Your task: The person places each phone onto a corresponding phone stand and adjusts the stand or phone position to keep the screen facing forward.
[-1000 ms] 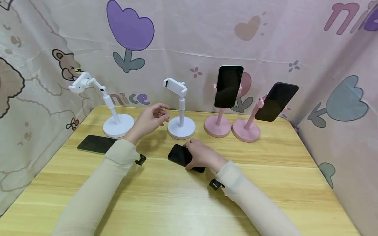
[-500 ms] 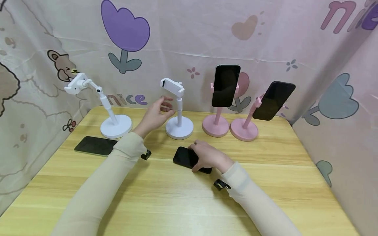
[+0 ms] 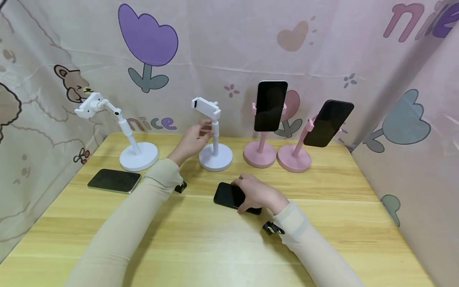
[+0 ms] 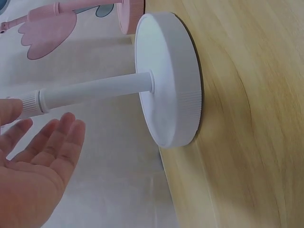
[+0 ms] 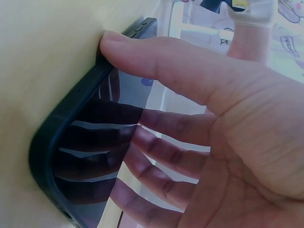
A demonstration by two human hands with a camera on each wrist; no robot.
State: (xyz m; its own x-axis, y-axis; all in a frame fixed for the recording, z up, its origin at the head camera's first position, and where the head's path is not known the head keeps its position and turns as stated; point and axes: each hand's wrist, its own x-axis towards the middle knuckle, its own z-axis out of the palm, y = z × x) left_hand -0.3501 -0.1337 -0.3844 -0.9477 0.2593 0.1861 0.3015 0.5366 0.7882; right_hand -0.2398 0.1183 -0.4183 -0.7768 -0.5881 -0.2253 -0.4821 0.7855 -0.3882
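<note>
My right hand (image 3: 259, 194) holds a black smartphone (image 3: 225, 194) across its width on the wooden table, thumb (image 5: 128, 52) on the near long edge and fingers at the far one. The screen faces up and mirrors the fingers in the right wrist view. My left hand (image 3: 193, 141) is at the post of a white phone stand (image 3: 216, 157) with an unfilled clamp. In the left wrist view its thumb (image 4: 8, 110) lies over the ribbed collar (image 4: 32, 104). The other fingers are loosely extended beside the post; whether they touch it I cannot tell.
Another white stand (image 3: 139, 156) with a bent arm stands at the left, a smartphone (image 3: 114, 180) lying flat before it. Two pink stands, one upright (image 3: 259, 154) and one leaning (image 3: 294, 158), hold dark phones at the right. A patterned cloth (image 3: 244, 36) hangs behind the table.
My left hand has moved right, up to the white stand's post. The held smartphone has slid a little to the right along with my right hand. The view has shifted slightly.
</note>
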